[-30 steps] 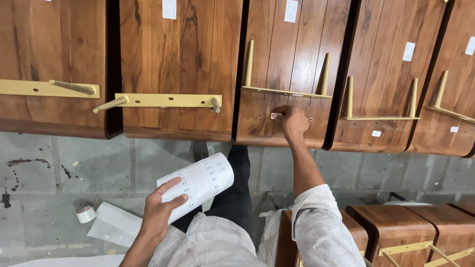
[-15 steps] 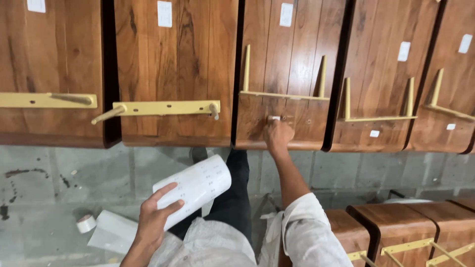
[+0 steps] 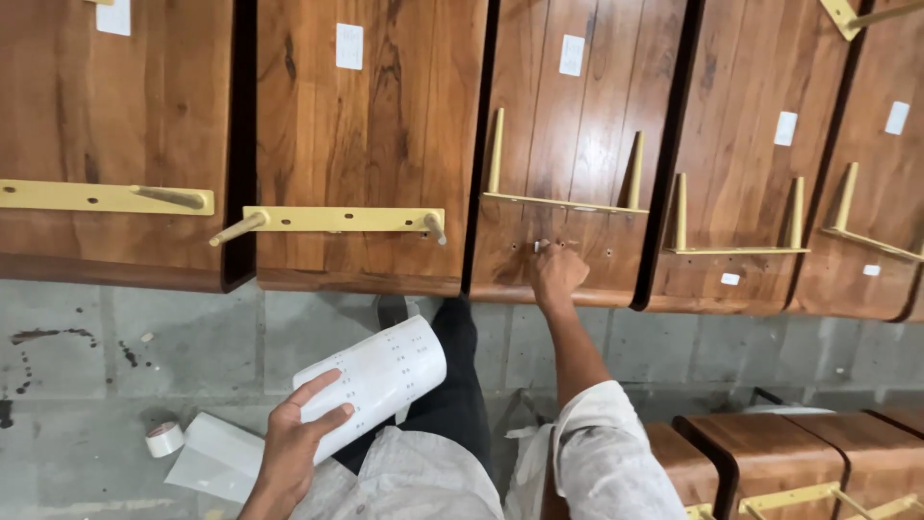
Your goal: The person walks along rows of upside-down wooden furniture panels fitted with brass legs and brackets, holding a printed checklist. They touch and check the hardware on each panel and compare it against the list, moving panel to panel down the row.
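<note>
Five wooden panels stand in a row at the far side, leaning on a grey concrete floor (image 3: 192,347); the middle panel (image 3: 568,125) is dark-stained, with a white label near its top and a brass U-shaped bracket (image 3: 563,197) fixed across it. Left of it, a second panel (image 3: 366,116) carries a brass bar with pegs (image 3: 332,220); further panels with like brackets stand to the right. More wooden pieces with brass fittings (image 3: 789,462) lie at near right. A rolled white sheet printed with rows of small dots (image 3: 380,376) sits near centre-left, held in the left hand (image 3: 289,453), whose grip is wrapped round the near end of the roll with fingers curled over it. A flat white sheet (image 3: 207,457) lies on the floor just left of that hand, and a small roll of tape (image 3: 165,439) beside it. The right hand (image 3: 558,274) reaches far to the lower part of the middle panel, its grip pinched shut on a small white sticker (image 3: 541,246) pressed against the wood below the bracket.
</note>
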